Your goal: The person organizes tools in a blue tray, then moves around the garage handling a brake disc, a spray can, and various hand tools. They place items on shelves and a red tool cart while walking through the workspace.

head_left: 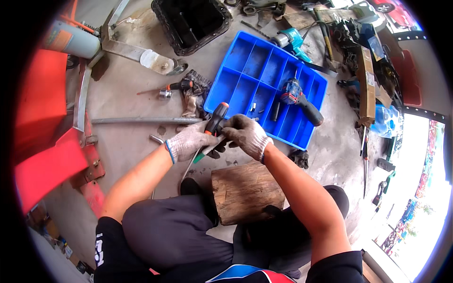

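Note:
My left hand [186, 141], in a white work glove, is closed around a screwdriver [218, 118] with a black handle and an orange end, which points up and away from me. Close against it, my right hand [247, 137], gloved too, has its fingers bent together; what they pinch is hidden. A thin pale piece with a green end [200, 156] sticks out below the hands, its kind unclear. Just beyond my hands lies a blue divided tray [213, 98]. A cordless drill [302, 101] rests across its right compartments, and small metal pieces [255, 107] lie in a nearer one.
A wooden block [245, 188] stands between my legs. On the left are a long metal bar [141, 120], another screwdriver [179, 85], a socket [165, 94] and a steel stand leg [127, 49]. A black oil pan [188, 23] and a teal power tool [292, 42] lie farther off.

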`<act>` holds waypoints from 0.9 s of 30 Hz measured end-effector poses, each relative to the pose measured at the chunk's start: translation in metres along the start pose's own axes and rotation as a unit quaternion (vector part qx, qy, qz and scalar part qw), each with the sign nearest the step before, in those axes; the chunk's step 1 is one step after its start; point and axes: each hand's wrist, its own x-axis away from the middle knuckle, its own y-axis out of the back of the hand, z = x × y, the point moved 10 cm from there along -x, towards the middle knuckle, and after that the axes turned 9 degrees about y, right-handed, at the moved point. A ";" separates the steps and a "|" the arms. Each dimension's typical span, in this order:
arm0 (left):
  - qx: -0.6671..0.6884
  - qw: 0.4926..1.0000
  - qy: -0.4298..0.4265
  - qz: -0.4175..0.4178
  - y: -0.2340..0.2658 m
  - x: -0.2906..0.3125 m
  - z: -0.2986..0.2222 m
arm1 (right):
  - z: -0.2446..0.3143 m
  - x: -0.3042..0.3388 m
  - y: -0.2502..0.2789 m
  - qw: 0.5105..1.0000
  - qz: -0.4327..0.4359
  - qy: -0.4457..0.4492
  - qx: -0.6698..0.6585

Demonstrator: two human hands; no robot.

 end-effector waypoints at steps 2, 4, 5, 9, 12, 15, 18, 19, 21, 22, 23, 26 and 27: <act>-0.047 0.998 0.003 -0.042 0.005 -0.008 -0.018 | 0.006 0.012 0.031 0.997 -0.055 0.034 -0.043; -0.052 0.997 0.029 -0.051 0.011 -0.027 -0.034 | 0.023 0.039 0.072 0.991 -0.112 0.074 -0.016; -0.062 0.995 0.026 -0.071 0.014 -0.033 -0.048 | 0.043 0.057 0.088 0.987 -0.132 0.092 -0.002; -0.133 0.987 0.021 -0.093 0.014 -0.061 -0.088 | 0.085 0.113 0.150 0.955 -0.251 0.145 -0.058; -0.251 0.950 -0.005 -0.185 0.023 -0.084 -0.103 | 0.090 0.120 0.173 0.942 -0.299 0.150 -0.018; -0.191 0.957 -0.048 -0.212 0.018 -0.087 -0.106 | 0.077 0.102 0.192 0.940 -0.302 0.154 0.036; -0.066 0.985 -0.058 -0.146 -0.009 -0.068 -0.101 | 0.070 0.092 0.194 0.941 -0.302 0.152 -0.012; -0.060 0.989 -0.057 -0.127 -0.016 -0.058 -0.103 | 0.071 0.088 0.192 0.942 -0.297 0.152 -0.033; -0.031 0.994 -0.057 -0.089 -0.033 -0.044 -0.106 | 0.054 0.072 0.189 0.939 -0.297 0.174 -0.014; -0.028 0.993 -0.055 -0.101 -0.032 -0.036 -0.107 | 0.051 0.064 0.184 0.938 -0.294 0.185 -0.006; -0.024 0.992 -0.055 -0.111 -0.031 -0.030 -0.108 | 0.051 0.059 0.165 0.958 -0.237 0.146 0.067; -0.015 0.989 -0.067 -0.133 -0.018 -0.015 -0.110 | 0.048 0.059 0.097 0.917 -0.110 0.105 0.369; -0.005 0.988 -0.067 -0.141 -0.011 -0.013 -0.108 | 0.051 0.059 0.094 0.922 -0.095 0.101 0.360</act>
